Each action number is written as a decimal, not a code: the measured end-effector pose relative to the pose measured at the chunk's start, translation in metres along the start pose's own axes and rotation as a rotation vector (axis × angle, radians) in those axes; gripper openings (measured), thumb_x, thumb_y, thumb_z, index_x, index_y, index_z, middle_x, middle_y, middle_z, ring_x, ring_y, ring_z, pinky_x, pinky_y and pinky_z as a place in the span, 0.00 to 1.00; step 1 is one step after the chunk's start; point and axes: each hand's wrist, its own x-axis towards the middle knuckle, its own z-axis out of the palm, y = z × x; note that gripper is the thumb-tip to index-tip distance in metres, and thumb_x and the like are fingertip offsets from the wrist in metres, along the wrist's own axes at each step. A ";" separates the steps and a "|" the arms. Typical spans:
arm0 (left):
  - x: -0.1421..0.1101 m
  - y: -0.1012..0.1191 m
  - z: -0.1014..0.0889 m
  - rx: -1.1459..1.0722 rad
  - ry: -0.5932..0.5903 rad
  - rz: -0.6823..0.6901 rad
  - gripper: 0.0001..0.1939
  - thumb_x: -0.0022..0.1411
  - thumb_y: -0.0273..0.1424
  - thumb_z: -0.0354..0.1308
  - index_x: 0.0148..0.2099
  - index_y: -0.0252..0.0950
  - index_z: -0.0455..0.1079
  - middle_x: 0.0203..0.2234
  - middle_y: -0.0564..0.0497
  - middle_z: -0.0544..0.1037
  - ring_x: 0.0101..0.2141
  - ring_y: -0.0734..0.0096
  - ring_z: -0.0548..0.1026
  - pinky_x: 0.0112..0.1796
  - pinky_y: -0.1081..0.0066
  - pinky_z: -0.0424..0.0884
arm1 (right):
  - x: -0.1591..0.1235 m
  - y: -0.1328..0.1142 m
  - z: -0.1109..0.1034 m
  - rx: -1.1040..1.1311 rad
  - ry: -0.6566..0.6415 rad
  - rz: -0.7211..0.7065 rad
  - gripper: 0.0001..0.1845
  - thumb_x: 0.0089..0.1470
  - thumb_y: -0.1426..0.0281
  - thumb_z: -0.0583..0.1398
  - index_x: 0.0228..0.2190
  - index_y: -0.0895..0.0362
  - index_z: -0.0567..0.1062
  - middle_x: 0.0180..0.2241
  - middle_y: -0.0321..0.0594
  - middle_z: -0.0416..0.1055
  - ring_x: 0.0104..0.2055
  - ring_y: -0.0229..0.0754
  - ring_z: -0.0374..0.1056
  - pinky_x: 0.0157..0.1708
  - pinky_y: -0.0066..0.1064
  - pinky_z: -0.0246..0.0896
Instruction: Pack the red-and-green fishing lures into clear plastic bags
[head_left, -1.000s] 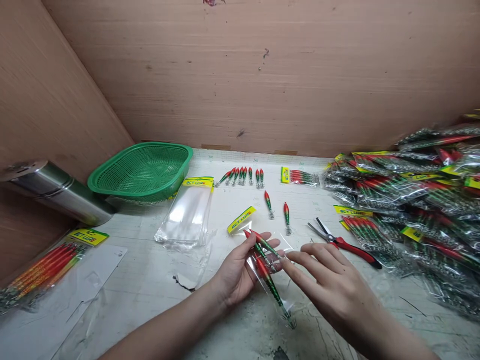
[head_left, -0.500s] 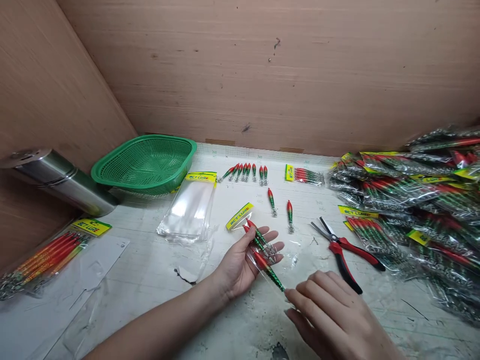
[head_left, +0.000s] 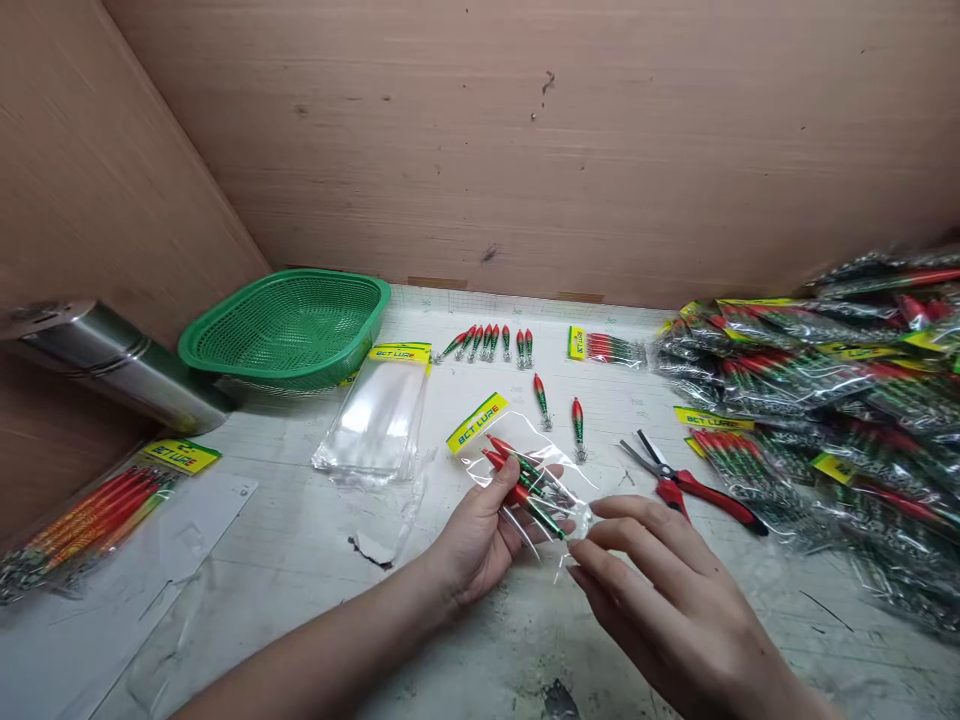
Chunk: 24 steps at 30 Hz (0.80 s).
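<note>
A clear plastic bag with a yellow BCT LURE header (head_left: 478,424) lies across my left hand (head_left: 487,530), whose thumb presses on it from above. Inside are several red-and-green fishing lures (head_left: 525,468), red noses toward the header. My right hand (head_left: 660,590) pinches the hook end of one fishing lure (head_left: 544,518) at the bag's lower end; its hooks are hidden by the fingers. Beyond the hands, two loose lures (head_left: 578,425) lie on the table, and a row of several more (head_left: 491,345) lies farther back.
Red-handled pliers (head_left: 694,488) lie right of my hands, before a heap of packed lures (head_left: 817,400). A stack of clear bags (head_left: 379,415), a green basket (head_left: 285,335), a metal cylinder (head_left: 127,365) and a pack of orange lures (head_left: 97,525) are on the left.
My right hand has gone from the lures in my left palm down to the hook end of the lowest one, then pushed it up and left, alongside the others in the bag.
</note>
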 end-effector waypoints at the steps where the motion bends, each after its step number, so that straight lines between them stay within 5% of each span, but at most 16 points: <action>1: 0.000 0.000 0.000 0.005 0.004 0.007 0.16 0.63 0.38 0.53 0.44 0.30 0.70 0.43 0.41 0.78 0.37 0.60 0.78 0.38 0.61 0.75 | 0.001 0.001 -0.001 0.024 -0.010 0.021 0.09 0.54 0.81 0.54 0.34 0.60 0.73 0.30 0.43 0.71 0.37 0.42 0.68 0.37 0.34 0.65; 5: 0.000 0.001 0.000 -0.029 -0.007 0.016 0.15 0.63 0.37 0.53 0.45 0.32 0.71 0.43 0.43 0.78 0.38 0.59 0.78 0.39 0.61 0.75 | -0.004 0.007 0.004 0.101 -0.079 0.118 0.09 0.57 0.79 0.52 0.37 0.60 0.72 0.30 0.43 0.69 0.30 0.37 0.67 0.26 0.26 0.64; 11: 0.002 0.000 -0.001 -0.076 -0.012 0.011 0.14 0.63 0.37 0.53 0.44 0.31 0.70 0.42 0.43 0.78 0.39 0.58 0.78 0.41 0.62 0.74 | -0.011 0.009 0.022 0.179 -0.022 0.134 0.08 0.57 0.78 0.55 0.38 0.59 0.71 0.33 0.44 0.71 0.35 0.40 0.69 0.33 0.28 0.67; 18: 0.003 -0.001 -0.001 -0.094 -0.006 -0.011 0.16 0.63 0.37 0.53 0.48 0.31 0.68 0.44 0.41 0.77 0.40 0.55 0.78 0.42 0.59 0.73 | -0.008 0.012 0.021 0.244 0.029 0.192 0.10 0.56 0.79 0.55 0.39 0.58 0.72 0.28 0.39 0.69 0.29 0.36 0.67 0.27 0.25 0.64; 24: 0.002 -0.003 -0.001 -0.127 0.010 -0.019 0.15 0.63 0.35 0.53 0.47 0.29 0.68 0.39 0.42 0.78 0.40 0.56 0.78 0.44 0.61 0.72 | -0.008 0.006 0.034 0.305 0.011 0.098 0.10 0.57 0.81 0.53 0.35 0.58 0.72 0.30 0.40 0.70 0.31 0.37 0.65 0.29 0.27 0.62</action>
